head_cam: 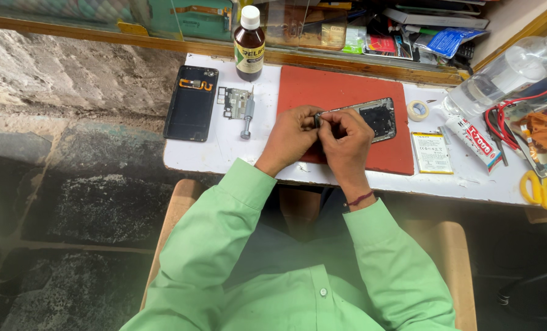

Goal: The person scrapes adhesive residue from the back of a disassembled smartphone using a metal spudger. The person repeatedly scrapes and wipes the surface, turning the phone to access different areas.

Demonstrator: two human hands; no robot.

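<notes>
An opened phone frame [371,115] lies on a red work mat [341,92] on the white bench. My left hand [290,136] grips the frame's near left corner. My right hand [346,140] pinches at the same corner, fingertips touching the metal edge beside the left hand. What the fingertips pinch is too small to tell. Both green sleeves reach in from below.
A black phone back panel [191,103] lies far left, next to a small circuit board [235,102] and a screwdriver [248,116]. A brown bottle [249,44] stands behind. Right of the mat lie a tape roll [418,110], a battery [431,152], a glue tube [474,136] and yellow scissors [539,187].
</notes>
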